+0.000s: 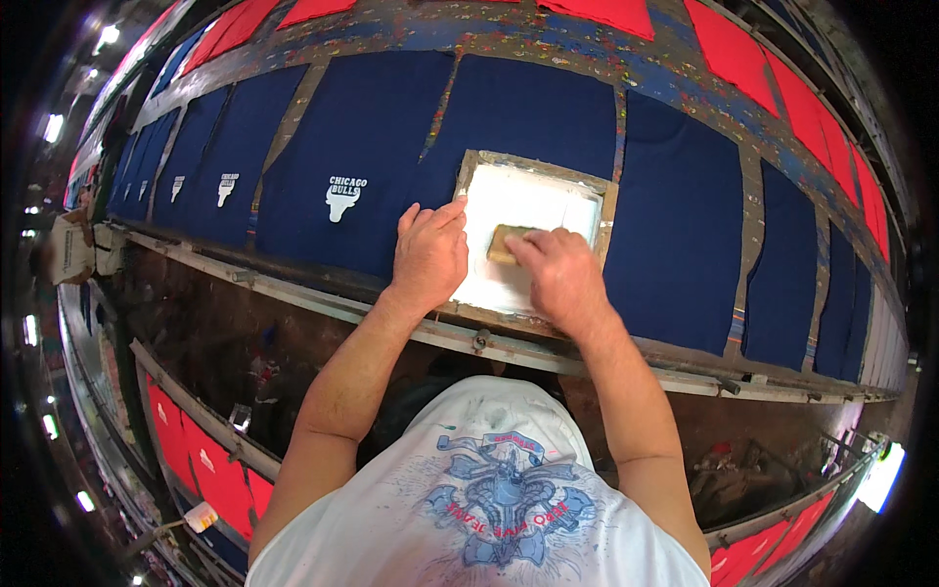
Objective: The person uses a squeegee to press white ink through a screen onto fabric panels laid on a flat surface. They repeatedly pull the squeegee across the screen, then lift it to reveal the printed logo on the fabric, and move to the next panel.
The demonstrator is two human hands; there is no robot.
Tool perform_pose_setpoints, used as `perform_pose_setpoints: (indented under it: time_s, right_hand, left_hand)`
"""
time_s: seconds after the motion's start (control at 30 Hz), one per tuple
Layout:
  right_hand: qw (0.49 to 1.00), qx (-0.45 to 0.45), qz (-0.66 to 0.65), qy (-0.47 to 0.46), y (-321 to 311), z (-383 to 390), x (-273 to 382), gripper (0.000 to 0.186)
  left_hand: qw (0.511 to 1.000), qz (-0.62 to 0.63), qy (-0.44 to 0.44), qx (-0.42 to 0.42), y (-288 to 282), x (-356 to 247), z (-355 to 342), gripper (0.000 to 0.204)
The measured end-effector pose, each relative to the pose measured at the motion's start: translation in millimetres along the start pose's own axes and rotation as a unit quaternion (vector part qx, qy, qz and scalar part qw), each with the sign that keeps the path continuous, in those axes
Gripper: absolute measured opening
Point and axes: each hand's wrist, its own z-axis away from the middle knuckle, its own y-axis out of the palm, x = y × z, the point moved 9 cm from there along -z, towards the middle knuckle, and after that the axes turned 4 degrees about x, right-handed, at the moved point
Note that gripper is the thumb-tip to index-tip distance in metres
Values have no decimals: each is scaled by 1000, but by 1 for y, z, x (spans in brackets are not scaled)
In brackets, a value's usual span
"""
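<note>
A wooden screen-printing frame (536,164), its mesh coated in white ink, lies flat on a navy fabric panel (528,103). My left hand (430,256) grips the frame's left side, fingers curled and the index finger along the wood. In my right hand (569,279) is a small tan squeegee (504,245), pinched between thumb and fingers and resting on the white mesh near the frame's middle. Just left of the frame, another navy panel (342,117) bears a white printed emblem (342,199).
More navy panels run along the long table to the left, several with the same white print, and plain ones (675,225) to the right. Red panels (734,64) lie across its far side. A metal rail (381,318) edges the table before me. Other racks with red panels (220,465) stand behind.
</note>
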Motion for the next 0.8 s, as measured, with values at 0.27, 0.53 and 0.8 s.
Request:
perform_pose_setpoints:
  time_s: [0.27,0.53,0.8]
  right_hand:
    - [999,25,-11,-31,-1,46,47,43]
    - [989,36,-134,-45,-10,66,46,50]
    - [994,-79,-72,16,-48,-2,-39,44]
  left_hand:
    - [999,-28,-11,-18,0,-6,-1,31]
    - [999,-43,-4,-28,0,-8,0,32]
    - [992,92,-47,-73,13,15,17,44]
